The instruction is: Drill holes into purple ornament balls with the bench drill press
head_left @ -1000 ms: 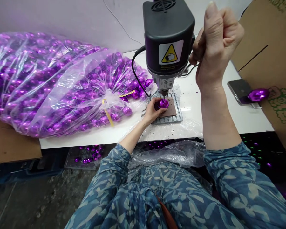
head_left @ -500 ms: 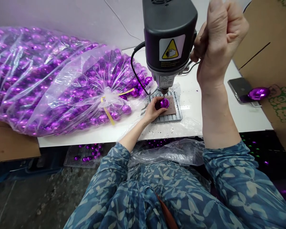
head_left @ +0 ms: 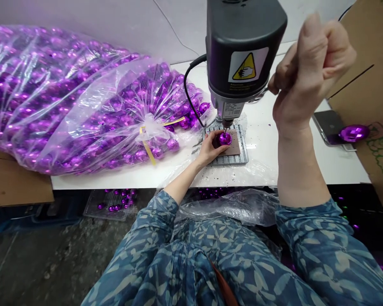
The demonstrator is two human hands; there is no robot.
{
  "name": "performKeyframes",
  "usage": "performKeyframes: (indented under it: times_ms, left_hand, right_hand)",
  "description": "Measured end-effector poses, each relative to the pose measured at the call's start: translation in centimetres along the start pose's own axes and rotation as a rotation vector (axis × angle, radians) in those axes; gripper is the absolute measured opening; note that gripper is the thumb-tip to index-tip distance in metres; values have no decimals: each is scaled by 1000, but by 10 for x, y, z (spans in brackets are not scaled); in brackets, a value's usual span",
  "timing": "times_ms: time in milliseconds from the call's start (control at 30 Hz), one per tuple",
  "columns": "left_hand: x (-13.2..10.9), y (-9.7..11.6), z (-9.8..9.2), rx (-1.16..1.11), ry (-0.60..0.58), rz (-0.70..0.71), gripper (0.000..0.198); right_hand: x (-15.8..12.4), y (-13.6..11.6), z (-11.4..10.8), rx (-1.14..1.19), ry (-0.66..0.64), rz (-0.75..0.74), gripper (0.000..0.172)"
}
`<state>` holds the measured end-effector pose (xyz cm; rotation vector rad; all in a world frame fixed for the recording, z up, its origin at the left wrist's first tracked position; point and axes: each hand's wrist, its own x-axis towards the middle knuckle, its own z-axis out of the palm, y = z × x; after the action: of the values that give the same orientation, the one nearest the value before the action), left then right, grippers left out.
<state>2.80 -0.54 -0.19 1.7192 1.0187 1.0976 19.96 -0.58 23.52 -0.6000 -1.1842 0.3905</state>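
We list, on the white work table (head_left: 261, 157): one large clear plastic bag (head_left: 83, 102) packed with purple mirrored baubles, tied at its neck with yellow tape (head_left: 146, 146), lying along the table's left end and overhanging its front edge. Near the right end, a smartphone (head_left: 327, 126) lies with a faceted purple bauble (head_left: 354, 133) at its far end, beside a printed cardboard sheet (head_left: 360, 85). Below the front edge: a clear plastic tray (head_left: 110, 204) of purple baubles, crumpled plastic film (head_left: 232, 208), a brown cardboard piece (head_left: 9, 182) and a concrete floor (head_left: 51, 255).
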Motion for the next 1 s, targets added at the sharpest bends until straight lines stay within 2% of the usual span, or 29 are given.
performKeyframes:
  times_ms: [233, 500, 733, 900, 1000]
  left_hand:
    - [-2, 5, -1, -9, 3, -5, 64]
    - [-2, 8, -1, 9, -13, 7, 61]
    - [-3, 10, -1, 13, -22, 3, 60]
    - [-3, 10, -2, -13, -24, 4, 59]
    - [-3, 9, -2, -19, -21, 5, 60]
  right_hand:
    - [-25, 2, -4, 17, 92, -85, 75]
    - [-42, 12, -11, 91, 126, -117, 77]
    - [-49, 27, -17, 118, 177, -214, 76]
    - [-56, 44, -27, 92, 171, -277, 61]
    - [-60, 51, -31, 75, 173, -293, 62]
